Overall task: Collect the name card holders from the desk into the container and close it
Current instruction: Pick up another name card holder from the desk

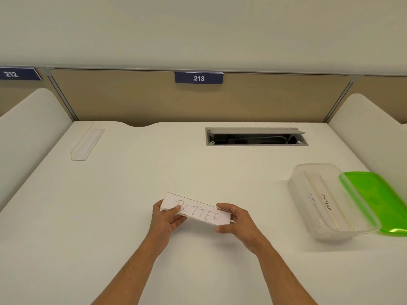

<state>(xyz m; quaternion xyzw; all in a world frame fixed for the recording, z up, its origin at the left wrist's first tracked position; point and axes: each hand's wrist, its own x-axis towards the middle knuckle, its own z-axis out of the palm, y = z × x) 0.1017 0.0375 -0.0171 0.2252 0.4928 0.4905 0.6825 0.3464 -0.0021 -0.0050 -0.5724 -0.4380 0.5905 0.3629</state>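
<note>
2 hands hold 1 card holder (pixel 197 209) above the desk (pixel 132 183), near its front middle. The left hand (pixel 166 219) grips the holder's left end, thumb on the front face and fingers curled behind. The right hand (pixel 236 221) pinches the right end, thumb below and fingers over the top edge. The card inside reads "BUTTER" in handwriting, and the holder tilts down toward the right.

A 2nd holder (pixel 86 143), clear acrylic, lies flat on the desk at the far left, well apart from the hands.

The container (pixel 330 201), a clear plastic tub, stands open at the right of the desk. At least 2 holders lie inside it; 1 card (pixel 326 201) reads "OSTRICH". The green lid (pixel 378 201) lies just beside the tub on its right, its left edge touching or tucked under the tub's rim; which, I cannot tell.

A cable hatch (pixel 256 136) is open at the back of the desk. On the partition behind, a blue plate (pixel 198 78) reads 213, and another at the left reads 212 (pixel 18 74).
</note>
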